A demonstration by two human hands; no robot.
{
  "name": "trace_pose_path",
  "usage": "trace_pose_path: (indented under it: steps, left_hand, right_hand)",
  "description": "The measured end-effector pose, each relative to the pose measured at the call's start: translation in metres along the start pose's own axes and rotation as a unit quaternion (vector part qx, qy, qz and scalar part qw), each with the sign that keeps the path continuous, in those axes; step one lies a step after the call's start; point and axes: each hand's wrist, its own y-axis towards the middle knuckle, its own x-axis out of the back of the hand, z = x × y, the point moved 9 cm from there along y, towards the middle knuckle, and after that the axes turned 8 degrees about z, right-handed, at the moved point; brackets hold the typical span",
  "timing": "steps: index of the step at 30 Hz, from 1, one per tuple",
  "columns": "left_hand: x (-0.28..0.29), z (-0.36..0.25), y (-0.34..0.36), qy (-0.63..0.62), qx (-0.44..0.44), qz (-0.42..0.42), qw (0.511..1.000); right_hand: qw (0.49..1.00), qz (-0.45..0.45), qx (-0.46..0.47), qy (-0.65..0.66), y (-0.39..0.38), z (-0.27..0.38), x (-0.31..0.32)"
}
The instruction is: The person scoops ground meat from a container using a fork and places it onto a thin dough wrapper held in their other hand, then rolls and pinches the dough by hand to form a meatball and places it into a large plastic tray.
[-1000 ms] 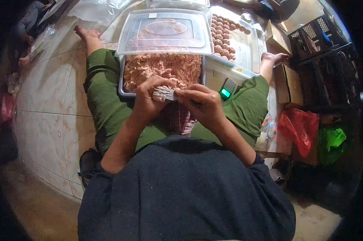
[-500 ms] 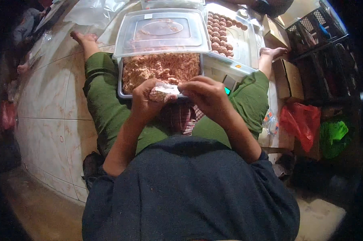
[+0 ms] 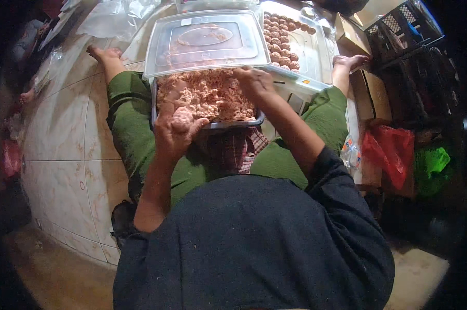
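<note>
Head view: person sits on tiled floor [image 3: 63,150], tub of minced meat [image 3: 207,95] at lap. Left hand [image 3: 177,126], near tub's front rim, cups a meat lump, fingers curled. Right hand [image 3: 254,82] digs into mince; grip can't tell. Clear lid [image 3: 207,41] leans behind tub & could slide. Meatball tray [image 3: 300,41] right of tub.

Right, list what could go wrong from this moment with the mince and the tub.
1. The left hand holds a lump of minced meat at the near rim of the meat tub; it could drop onto the green trousers.
2. The tub seems to rest between the legs on the tiled floor; the right hand pressing in might tip it.
</note>
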Motion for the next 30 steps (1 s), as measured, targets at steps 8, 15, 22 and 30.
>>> trace_pose_path:
  steps: [8,15,22,30]
  left_hand:
    - [-0.005,0.017,-0.001,-0.066,0.013,0.055,0.996]
    - [-0.003,0.009,0.002,-0.009,0.012,0.001,1.0]
    - [-0.014,0.002,0.003,-0.035,0.016,0.016,0.999]
    - [-0.006,-0.007,0.001,-0.025,0.031,0.024,0.999]
  right_hand:
    - [0.99,0.135,0.02,0.034,0.005,0.008,-0.01]
    - [0.874,0.117,0.045,0.47,-0.018,-0.003,0.027]
    - [0.83,0.03,0.191,0.524,-0.058,0.077,0.1]
    - [0.942,-0.017,0.22,0.254,-0.081,0.088,0.136]
